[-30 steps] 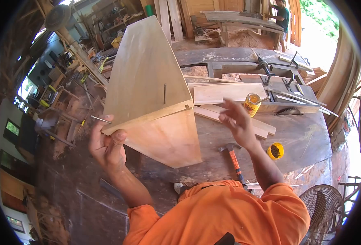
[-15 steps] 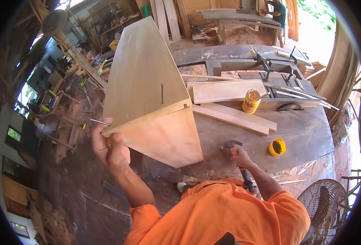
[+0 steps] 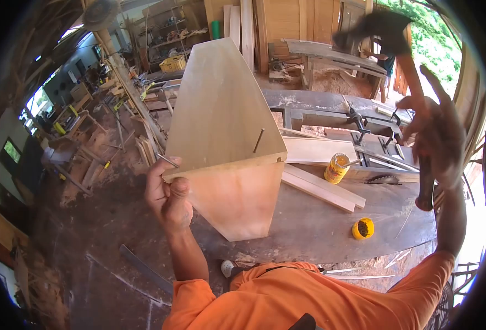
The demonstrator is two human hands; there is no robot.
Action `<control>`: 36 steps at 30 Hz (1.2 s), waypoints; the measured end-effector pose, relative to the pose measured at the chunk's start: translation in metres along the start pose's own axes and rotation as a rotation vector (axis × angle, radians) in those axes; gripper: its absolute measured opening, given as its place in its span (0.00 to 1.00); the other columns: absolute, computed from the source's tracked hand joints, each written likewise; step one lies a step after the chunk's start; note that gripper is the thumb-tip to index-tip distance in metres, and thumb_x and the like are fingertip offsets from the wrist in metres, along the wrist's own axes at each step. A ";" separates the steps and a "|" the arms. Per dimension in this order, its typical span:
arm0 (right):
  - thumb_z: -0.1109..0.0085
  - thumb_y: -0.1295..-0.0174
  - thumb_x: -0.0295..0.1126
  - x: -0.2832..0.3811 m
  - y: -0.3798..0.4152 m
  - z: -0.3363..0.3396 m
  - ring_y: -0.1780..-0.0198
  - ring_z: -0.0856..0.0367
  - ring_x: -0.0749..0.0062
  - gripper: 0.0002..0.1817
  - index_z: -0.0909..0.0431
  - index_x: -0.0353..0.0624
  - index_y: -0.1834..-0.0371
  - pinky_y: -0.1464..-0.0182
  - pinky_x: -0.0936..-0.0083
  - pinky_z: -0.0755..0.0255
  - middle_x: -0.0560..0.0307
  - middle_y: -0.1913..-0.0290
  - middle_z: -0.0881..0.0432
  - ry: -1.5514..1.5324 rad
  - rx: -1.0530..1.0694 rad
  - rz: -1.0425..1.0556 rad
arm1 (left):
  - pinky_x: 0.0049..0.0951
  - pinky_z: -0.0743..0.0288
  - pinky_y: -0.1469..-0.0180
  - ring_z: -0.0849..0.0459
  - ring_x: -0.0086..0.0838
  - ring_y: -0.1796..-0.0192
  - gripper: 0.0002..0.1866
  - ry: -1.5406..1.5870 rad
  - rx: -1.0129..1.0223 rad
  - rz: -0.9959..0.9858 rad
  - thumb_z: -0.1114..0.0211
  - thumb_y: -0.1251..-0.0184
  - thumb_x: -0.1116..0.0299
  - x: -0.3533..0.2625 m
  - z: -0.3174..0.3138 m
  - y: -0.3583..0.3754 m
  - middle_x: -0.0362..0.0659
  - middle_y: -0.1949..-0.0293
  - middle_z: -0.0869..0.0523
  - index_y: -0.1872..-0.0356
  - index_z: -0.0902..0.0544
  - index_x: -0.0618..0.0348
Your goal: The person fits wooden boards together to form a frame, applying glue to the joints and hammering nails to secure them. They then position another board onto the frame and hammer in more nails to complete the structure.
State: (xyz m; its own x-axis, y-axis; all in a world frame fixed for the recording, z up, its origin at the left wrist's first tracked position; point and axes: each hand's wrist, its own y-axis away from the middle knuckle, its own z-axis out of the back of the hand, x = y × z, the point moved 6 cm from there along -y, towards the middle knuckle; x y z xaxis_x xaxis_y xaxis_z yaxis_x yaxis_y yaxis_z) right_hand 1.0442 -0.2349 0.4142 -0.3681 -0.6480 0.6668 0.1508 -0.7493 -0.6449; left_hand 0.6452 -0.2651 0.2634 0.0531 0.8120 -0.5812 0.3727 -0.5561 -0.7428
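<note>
A plywood box [image 3: 226,143] stands on its end at the workbench's [image 3: 320,231] near edge. My left hand [image 3: 168,195] grips its near top corner and pinches a nail [image 3: 167,160] upright there. Another nail [image 3: 259,140] lies loose on the box's top panel. My right hand [image 3: 435,132] is raised high at the right, shut on a hammer's handle [image 3: 423,181]; the blurred hammer head [image 3: 378,27] is up near the top of the view.
On the bench lie wooden strips [image 3: 320,187], a yellow glue can with a brush [image 3: 336,168], a small yellow lid [image 3: 362,227] and a table saw blade [image 3: 386,179]. A person stands at the far back right [image 3: 386,60]. Timber and shelves fill the left side.
My right hand took the hammer from the bench and swung it up high at the right. The view shifted, and my left hand stays on the box corner with the nail.
</note>
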 end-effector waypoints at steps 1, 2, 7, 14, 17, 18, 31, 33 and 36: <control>0.51 0.34 0.23 0.015 -0.005 -0.005 0.82 0.30 0.86 0.29 0.42 0.37 0.28 0.83 0.89 0.38 0.55 0.68 0.22 -0.035 0.034 0.015 | 0.22 0.33 0.50 0.24 0.23 0.55 0.26 -0.007 -0.005 0.003 0.27 0.41 0.63 0.000 0.000 0.001 0.42 0.53 0.21 0.48 0.25 0.69; 0.51 0.34 0.23 0.030 -0.009 -0.011 0.85 0.32 0.87 0.30 0.43 0.38 0.28 0.85 0.90 0.41 0.57 0.72 0.23 -0.070 0.069 0.028 | 0.21 0.33 0.51 0.24 0.22 0.56 0.26 -0.018 -0.011 -0.007 0.27 0.41 0.63 0.000 0.000 0.001 0.42 0.53 0.21 0.48 0.25 0.69; 0.51 0.42 0.16 0.050 -0.010 -0.050 0.88 0.36 0.89 0.35 0.42 0.38 0.27 0.88 0.89 0.43 0.61 0.78 0.24 -0.051 0.374 0.027 | 0.33 0.30 0.42 0.22 0.32 0.49 0.26 -0.055 0.014 0.028 0.28 0.41 0.63 -0.003 -0.001 0.001 0.47 0.52 0.21 0.46 0.26 0.68; 0.53 0.47 0.14 0.052 -0.011 -0.053 0.88 0.34 0.91 0.34 0.35 0.39 0.31 0.87 0.91 0.41 0.64 0.78 0.21 -0.112 0.339 -0.026 | 0.35 0.29 0.42 0.22 0.33 0.49 0.26 -0.031 0.028 0.006 0.29 0.39 0.64 -0.001 -0.001 -0.003 0.48 0.51 0.21 0.46 0.27 0.68; 0.53 0.47 0.13 0.046 -0.010 -0.057 0.87 0.35 0.92 0.34 0.34 0.39 0.31 0.86 0.91 0.41 0.62 0.72 0.18 -0.199 0.348 -0.034 | 0.35 0.28 0.43 0.22 0.33 0.49 0.26 -0.046 0.030 0.008 0.30 0.39 0.63 -0.002 -0.001 -0.002 0.48 0.52 0.21 0.46 0.28 0.67; 0.52 0.47 0.12 0.044 -0.010 -0.059 0.86 0.35 0.92 0.34 0.34 0.39 0.31 0.86 0.91 0.40 0.61 0.68 0.17 -0.212 0.377 -0.027 | 0.35 0.28 0.43 0.22 0.33 0.49 0.26 -0.046 0.035 0.000 0.30 0.38 0.63 -0.002 0.000 -0.002 0.48 0.52 0.21 0.45 0.28 0.67; 0.49 0.45 0.15 0.029 -0.005 -0.061 0.85 0.31 0.90 0.32 0.33 0.39 0.32 0.83 0.91 0.36 0.55 0.65 0.15 -0.064 0.562 -0.008 | 0.32 0.28 0.45 0.22 0.30 0.51 0.27 -0.044 -0.025 -0.008 0.29 0.40 0.62 -0.007 -0.002 0.000 0.46 0.55 0.21 0.46 0.28 0.68; 0.49 0.44 0.17 0.028 -0.006 -0.056 0.87 0.32 0.90 0.33 0.35 0.40 0.31 0.84 0.90 0.37 0.57 0.70 0.17 -0.126 0.443 0.007 | 0.32 0.28 0.44 0.22 0.30 0.50 0.26 -0.071 -0.023 -0.018 0.29 0.39 0.62 -0.009 -0.001 0.000 0.46 0.54 0.21 0.46 0.28 0.68; 0.49 0.43 0.19 0.032 -0.009 -0.048 0.88 0.32 0.90 0.33 0.37 0.40 0.29 0.86 0.90 0.38 0.58 0.72 0.18 -0.129 0.410 0.042 | 0.33 0.29 0.43 0.23 0.31 0.48 0.25 -0.039 -0.013 0.010 0.30 0.39 0.64 -0.010 -0.004 0.000 0.47 0.53 0.21 0.46 0.28 0.67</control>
State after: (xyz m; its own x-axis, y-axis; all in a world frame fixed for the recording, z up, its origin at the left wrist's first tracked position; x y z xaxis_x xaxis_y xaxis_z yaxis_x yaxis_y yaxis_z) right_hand 0.9865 -0.2420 0.4236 -0.2397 -0.6714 0.7013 0.5246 -0.6974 -0.4883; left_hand 0.6485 -0.2725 0.2703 0.0212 0.7988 -0.6012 0.3841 -0.5617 -0.7328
